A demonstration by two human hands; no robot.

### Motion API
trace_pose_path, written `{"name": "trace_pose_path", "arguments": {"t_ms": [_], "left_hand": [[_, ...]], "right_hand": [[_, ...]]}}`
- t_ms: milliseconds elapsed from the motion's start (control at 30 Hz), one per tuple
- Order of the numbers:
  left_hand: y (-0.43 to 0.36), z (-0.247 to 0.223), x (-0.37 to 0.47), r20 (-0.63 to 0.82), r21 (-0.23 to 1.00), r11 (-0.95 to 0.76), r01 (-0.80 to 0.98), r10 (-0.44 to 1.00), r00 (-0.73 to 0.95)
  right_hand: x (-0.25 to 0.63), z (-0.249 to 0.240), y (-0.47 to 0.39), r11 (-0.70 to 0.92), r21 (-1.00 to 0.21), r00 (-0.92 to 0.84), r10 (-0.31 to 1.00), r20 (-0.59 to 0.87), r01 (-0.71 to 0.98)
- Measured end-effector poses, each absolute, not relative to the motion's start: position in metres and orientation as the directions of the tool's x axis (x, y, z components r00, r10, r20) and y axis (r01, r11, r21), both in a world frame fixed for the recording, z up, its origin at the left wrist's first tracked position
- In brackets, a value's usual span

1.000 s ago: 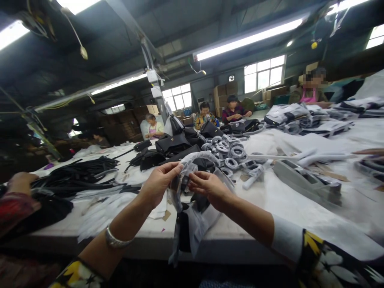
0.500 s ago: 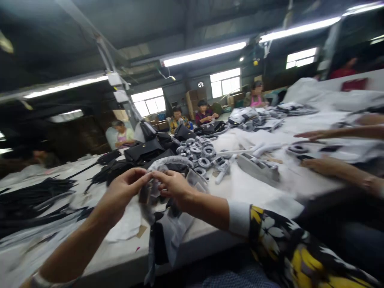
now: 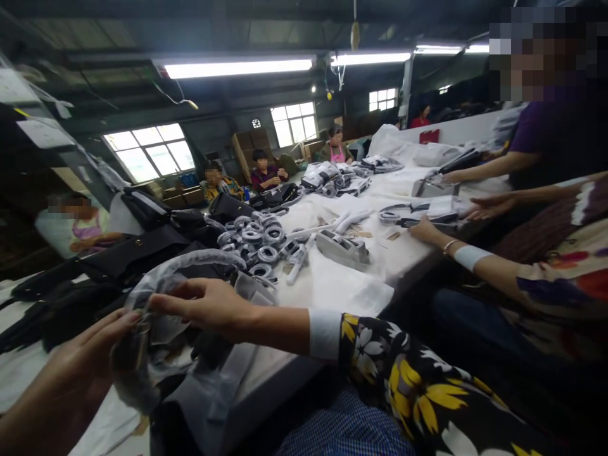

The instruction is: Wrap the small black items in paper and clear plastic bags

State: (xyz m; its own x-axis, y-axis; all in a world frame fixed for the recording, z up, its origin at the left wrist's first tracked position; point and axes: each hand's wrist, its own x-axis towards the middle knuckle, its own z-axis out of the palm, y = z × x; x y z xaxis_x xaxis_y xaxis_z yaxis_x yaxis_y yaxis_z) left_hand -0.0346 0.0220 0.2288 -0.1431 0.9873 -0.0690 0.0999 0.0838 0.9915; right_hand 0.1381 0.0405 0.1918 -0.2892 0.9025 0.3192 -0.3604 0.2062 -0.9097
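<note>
head view shows left hand (image 3: pixel 80 361) and right hand (image 3: pixel 209 307), grip clamped on wrapped loop (image 3: pixel 190 258), card (image 3: pixel 46 133) unreadable.

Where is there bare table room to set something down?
On the white sheet between the tape dispenser and near table edge; a narrower gap between dispenser and a co-worker's hand. Crowded: left, with black bags behind the wrapped loop; middle, with piled coils.

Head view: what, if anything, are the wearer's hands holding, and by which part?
The left hand and right hand pinch a curved, wrapped strap on the picture-left side of its arch, below the top.
</note>
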Motion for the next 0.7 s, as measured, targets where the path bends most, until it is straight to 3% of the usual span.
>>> {"name": "trace_pose_path", "arguments": {"t_ms": [100, 167, 267, 333, 400, 567, 700], "left_hand": [[0.020, 0.229, -0.033, -0.196, 0.978, 0.179, -0.104, 0.962, -0.191], [0.016, 0.230, -0.035, -0.184, 0.974, 0.143, -0.173, 0.951, -0.250], [0.014, 0.231, -0.041, -0.107, 0.979, 0.043, -0.199, 0.940, -0.324], [0.014, 0.229, -0.046, -0.071, 0.980, -0.003, -0.199, 0.929, -0.363], [0.015, 0.225, -0.048, -0.042, 0.984, -0.028, -0.174, 0.923, -0.383], [0.007, 0.212, -0.035, 0.080, 0.994, -0.102, -0.036, 0.917, -0.392], [-0.004, 0.212, -0.014, 0.051, 0.998, -0.056, -0.005, 0.939, -0.340]], "right_hand": [[0.161, 0.168, 0.036, 0.192, -0.936, -0.400, 0.865, 0.303, -0.294], [0.184, 0.143, 0.032, 0.191, -0.960, -0.519, 0.811, 0.271, -0.204], [0.227, 0.102, 0.032, 0.298, -0.949, -0.521, 0.828, 0.205, 0.101], [0.260, 0.081, 0.039, 0.335, -0.826, -0.387, 0.909, 0.156, 0.453], [0.290, 0.068, 0.055, 0.299, -0.718, -0.271, 0.949, 0.158, 0.628], [0.326, 0.064, 0.119, 0.180, -0.506, -0.112, 0.981, 0.161, 0.843], [0.308, 0.066, 0.173, 0.070, -0.337, -0.051, 0.997, 0.064, 0.939]]}}
